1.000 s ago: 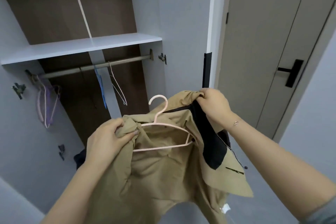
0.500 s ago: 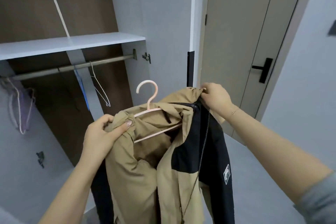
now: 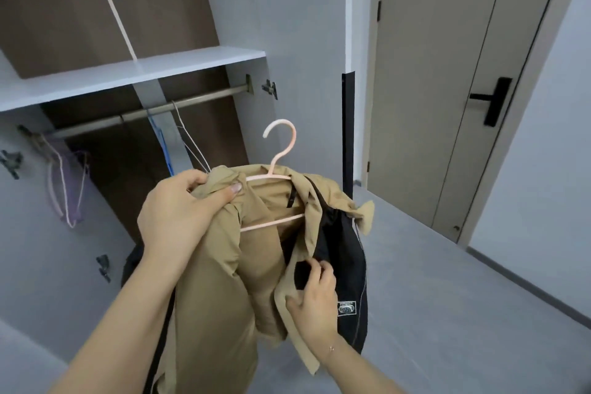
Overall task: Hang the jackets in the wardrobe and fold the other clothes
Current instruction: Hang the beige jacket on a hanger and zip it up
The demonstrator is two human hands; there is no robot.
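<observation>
One jacket [image 3: 220, 265], tan with black panels, made of thin, crumpled fabric, hangs on one pink plastic hanger [image 3: 278, 169] in front of an open wardrobe [image 3: 128, 73]. The hanger has a rounded hook and a straight lower bar, and the jacket's collar drapes over its shoulders. The hook is free, held below and to the right of the wardrobe's metal rail [image 3: 150, 110].

Two bare hands hold the jacket. The left hand [image 3: 182, 211] has its grip closed on the jacket's left shoulder, thumb pressed across the tan cloth. The right hand [image 3: 315, 294] is lower, its fingers curled around the edge of the jacket's open front, beside a small rectangular patch [image 3: 347, 308] on the black panel.

On the rail, left of the pink hanger, hang a blue hanger [image 3: 161, 141] and a thin white wire hanger [image 3: 192, 144]. Further left hang pale pink and purple hangers [image 3: 68, 189]; their exact count is unclear. One flat white shelf [image 3: 128, 73] sits above the rail. Right of the wardrobe stands one beige door [image 3: 447, 73] with a black lever handle [image 3: 491, 99].
</observation>
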